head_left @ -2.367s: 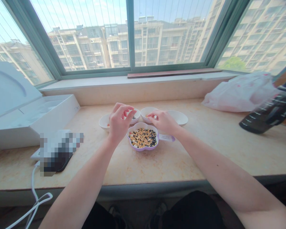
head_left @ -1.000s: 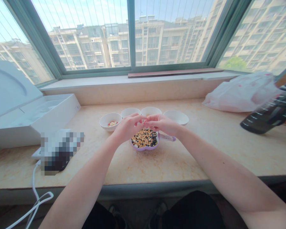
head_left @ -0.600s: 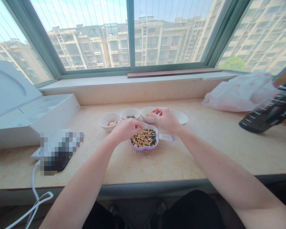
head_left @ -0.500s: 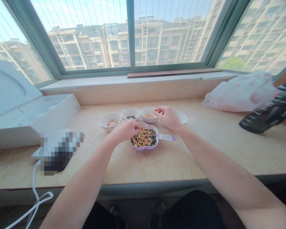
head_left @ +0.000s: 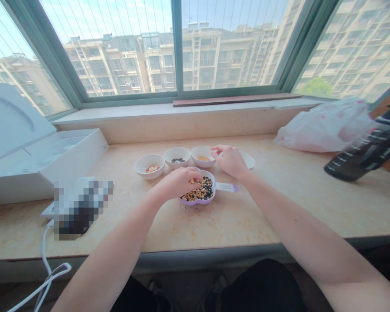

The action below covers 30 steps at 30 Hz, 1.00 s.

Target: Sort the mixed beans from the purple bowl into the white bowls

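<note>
My left hand (head_left: 179,183) reaches over a purple-rimmed dish (head_left: 199,202) of mixed beans (head_left: 204,190), dark and yellowish ones, its thumb and fingers apart at the beans. Whether a bean lies between the fingertips is too small to see. Beside the right rim of a white bowl (head_left: 197,152) with yellowish beans (head_left: 203,159) is my right hand (head_left: 230,160), fingers bent and slightly apart, nothing visible in them. The middle bowl (head_left: 169,154) holds dark beans (head_left: 177,160). In the left bowl (head_left: 139,167) lie reddish and pale pieces (head_left: 153,169).
A white round dish (head_left: 249,161) is partly behind my right hand. A labelled handle (head_left: 225,186) sticks out from the purple dish. To the left are an open white box (head_left: 74,151) and a cable (head_left: 45,277); to the right, a plastic bag (head_left: 325,125) and dark bottle (head_left: 351,160).
My left hand has moved right, farther over the purple dish, and its fingers have spread. My right hand has shifted slightly right from the bowl of yellowish beans, its fingertips loosening.
</note>
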Motion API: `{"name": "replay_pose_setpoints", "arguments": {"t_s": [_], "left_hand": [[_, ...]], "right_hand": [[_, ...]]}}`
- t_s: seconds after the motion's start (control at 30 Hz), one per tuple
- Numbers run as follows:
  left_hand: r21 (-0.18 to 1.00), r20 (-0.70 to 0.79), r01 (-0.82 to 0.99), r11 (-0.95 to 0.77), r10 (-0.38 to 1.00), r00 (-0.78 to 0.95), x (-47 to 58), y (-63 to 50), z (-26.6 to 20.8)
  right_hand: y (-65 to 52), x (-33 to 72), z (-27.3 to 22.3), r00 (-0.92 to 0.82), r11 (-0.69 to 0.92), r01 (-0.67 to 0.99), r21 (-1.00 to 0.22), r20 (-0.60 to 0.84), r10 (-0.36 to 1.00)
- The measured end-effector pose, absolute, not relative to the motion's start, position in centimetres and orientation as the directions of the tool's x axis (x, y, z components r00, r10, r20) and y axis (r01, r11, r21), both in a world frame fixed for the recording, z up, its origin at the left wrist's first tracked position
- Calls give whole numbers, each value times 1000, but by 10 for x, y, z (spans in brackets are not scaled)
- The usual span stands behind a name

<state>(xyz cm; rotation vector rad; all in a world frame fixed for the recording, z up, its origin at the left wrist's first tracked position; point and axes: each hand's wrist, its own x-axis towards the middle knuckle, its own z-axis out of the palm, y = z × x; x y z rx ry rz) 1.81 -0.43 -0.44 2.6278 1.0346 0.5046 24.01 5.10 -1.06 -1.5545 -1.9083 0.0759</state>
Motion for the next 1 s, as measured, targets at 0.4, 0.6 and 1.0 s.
{"name": "replay_pose_setpoints", "arguments": {"t_s": [0.4, 0.6, 1.0], "left_hand": [[218, 229, 533, -818, 573, 787, 33, -6, -17], [285, 145, 576, -766, 629, 764, 33, -6, -18], [302, 70, 634, -712, 679, 731, 35, -9, -14]], "right_hand": [[36, 222, -6, -251, 477, 733, -484, 459, 852], [28, 214, -9, -426, 587, 631, -508, 405, 809], [27, 215, -11, -473, 597, 609, -522, 366, 802]]}}
